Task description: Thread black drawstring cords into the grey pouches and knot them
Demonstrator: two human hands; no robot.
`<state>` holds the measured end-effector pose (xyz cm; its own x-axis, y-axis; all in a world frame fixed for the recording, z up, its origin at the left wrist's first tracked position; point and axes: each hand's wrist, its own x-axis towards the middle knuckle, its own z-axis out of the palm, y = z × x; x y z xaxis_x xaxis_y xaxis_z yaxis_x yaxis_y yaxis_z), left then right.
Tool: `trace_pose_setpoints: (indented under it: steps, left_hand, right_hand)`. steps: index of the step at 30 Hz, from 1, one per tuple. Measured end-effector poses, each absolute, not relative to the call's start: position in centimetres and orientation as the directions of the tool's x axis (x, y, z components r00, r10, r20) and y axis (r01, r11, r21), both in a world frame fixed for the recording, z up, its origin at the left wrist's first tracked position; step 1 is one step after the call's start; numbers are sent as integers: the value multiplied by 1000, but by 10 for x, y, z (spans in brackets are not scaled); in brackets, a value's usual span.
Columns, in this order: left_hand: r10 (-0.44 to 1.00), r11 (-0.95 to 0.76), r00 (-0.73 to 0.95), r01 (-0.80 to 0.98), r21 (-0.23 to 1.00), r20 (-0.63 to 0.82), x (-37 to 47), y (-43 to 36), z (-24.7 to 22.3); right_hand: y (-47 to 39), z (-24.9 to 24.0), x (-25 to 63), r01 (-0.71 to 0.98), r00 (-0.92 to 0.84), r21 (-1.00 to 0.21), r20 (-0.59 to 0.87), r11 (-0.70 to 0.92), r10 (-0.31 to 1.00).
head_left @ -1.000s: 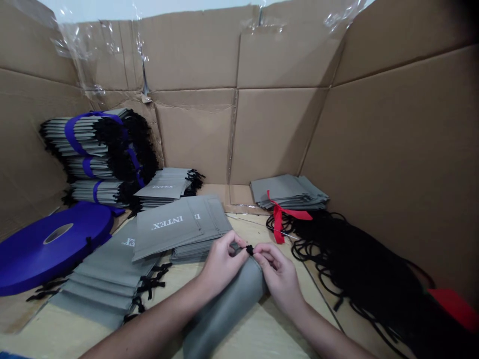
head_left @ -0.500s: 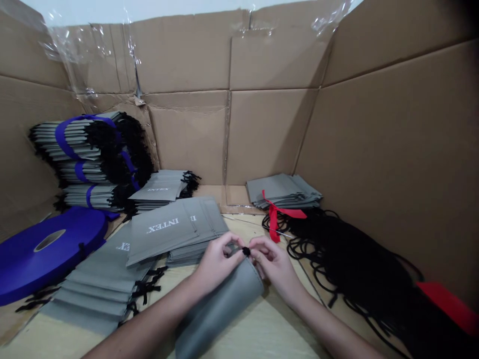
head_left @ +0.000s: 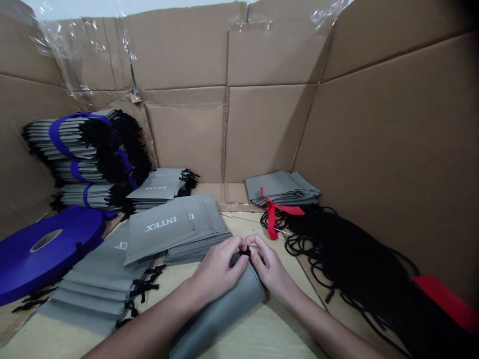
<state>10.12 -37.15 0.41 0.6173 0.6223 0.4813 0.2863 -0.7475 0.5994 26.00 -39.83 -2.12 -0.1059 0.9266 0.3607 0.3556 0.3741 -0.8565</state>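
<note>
While the left hand (head_left: 217, 269) pinches the black drawcord (head_left: 245, 251) between thumb and forefinger, the right hand (head_left: 268, 267) grips it from the other side, fingertips pressed together at its knot. That cord sits at the mouth of a grey fabric pouch (head_left: 228, 309), which slants down to the near edge of the pale table (head_left: 277, 326), partly behind the left forearm. Just beyond the left hand lies a pile of grey INTEX pouches (head_left: 160, 227); nearer the table's left edge, corded pouches (head_left: 93, 284) fan out beside a purple ribbon roll (head_left: 75, 224). At the back left corner stand strapped pouch bundles (head_left: 73, 142). Along the right edge stretches a heap of black cords (head_left: 359, 259), with a red ribbon (head_left: 272, 219) at its far end.
</note>
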Motion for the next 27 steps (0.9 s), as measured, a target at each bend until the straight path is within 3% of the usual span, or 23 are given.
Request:
trace_pose_setpoints:
  steps: [4,8,14,20,27]
  left_hand:
    - [631,-744,615,309,592,472,102,-372,4]
    - [758,-581,521,265,770,392,106,-365,-1]
    - [820,-421,488,157,894,300,110,-358,-4]
    - [836,-376,472,119,919,281,110,-354,-6]
    - [856,-401,465,318,859,227,107,-350,-15]
  right_hand:
    - [-401,-17,255,207,-30,-941,266,266,963]
    - [-404,-13,253,53,-20,-984,172,173,985]
    - [-399,-13,256,163,-24,-952,257,258,966]
    - [-386,-13,260,110,35,-979,177,173,984]
    - [-380,-17,265,180,57,-969,183,170,982]
